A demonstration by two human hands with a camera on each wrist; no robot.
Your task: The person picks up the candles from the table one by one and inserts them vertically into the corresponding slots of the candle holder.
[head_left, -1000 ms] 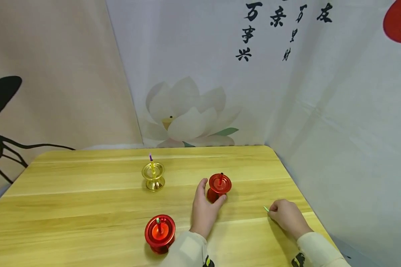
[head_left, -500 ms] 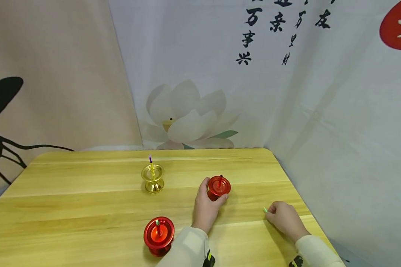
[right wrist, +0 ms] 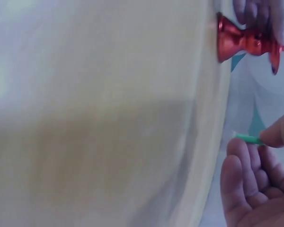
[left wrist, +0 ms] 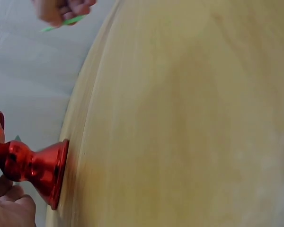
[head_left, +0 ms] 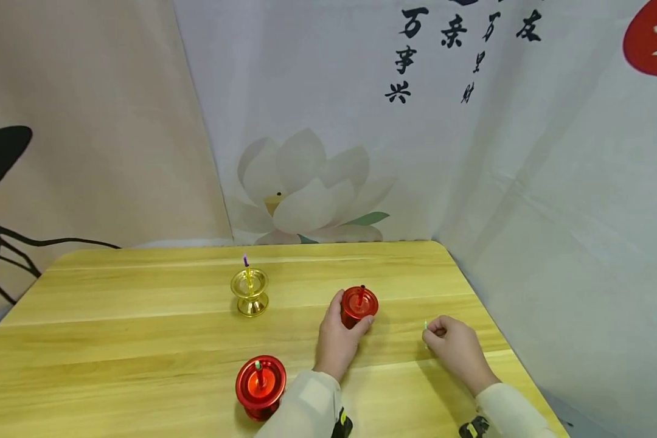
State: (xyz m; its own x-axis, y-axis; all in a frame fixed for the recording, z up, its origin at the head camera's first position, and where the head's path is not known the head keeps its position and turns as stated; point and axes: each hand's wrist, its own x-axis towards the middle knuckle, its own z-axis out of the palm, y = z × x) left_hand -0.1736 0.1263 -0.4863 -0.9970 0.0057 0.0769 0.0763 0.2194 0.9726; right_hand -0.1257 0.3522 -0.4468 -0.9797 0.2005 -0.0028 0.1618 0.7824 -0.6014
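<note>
My left hand (head_left: 340,340) holds a red metal candlestick (head_left: 359,302), fingers on its left side and thumb across its near side. A thin red stem with a dark tip stands in its dish. In the left wrist view the flared base of this candlestick (left wrist: 48,171) is right at the tabletop. To its right, my right hand (head_left: 457,350) pinches a thin green stick (right wrist: 248,138) between thumb and fingertips, apart from the candlestick. The head view shows the stick upright above the wood, its lower part hidden by the fingers.
A second red candlestick (head_left: 260,386) with a green-tipped stem stands left of my left sleeve. Farther back is a gold candlestick (head_left: 249,292) holding a yellow stem with a purple tip. Printed cloth (head_left: 317,91) hangs behind the wooden table (head_left: 115,340).
My right hand has moved a little left and away from me, toward the held candlestick. The green stick has turned from slanted to upright. My left hand stays on the candlestick.
</note>
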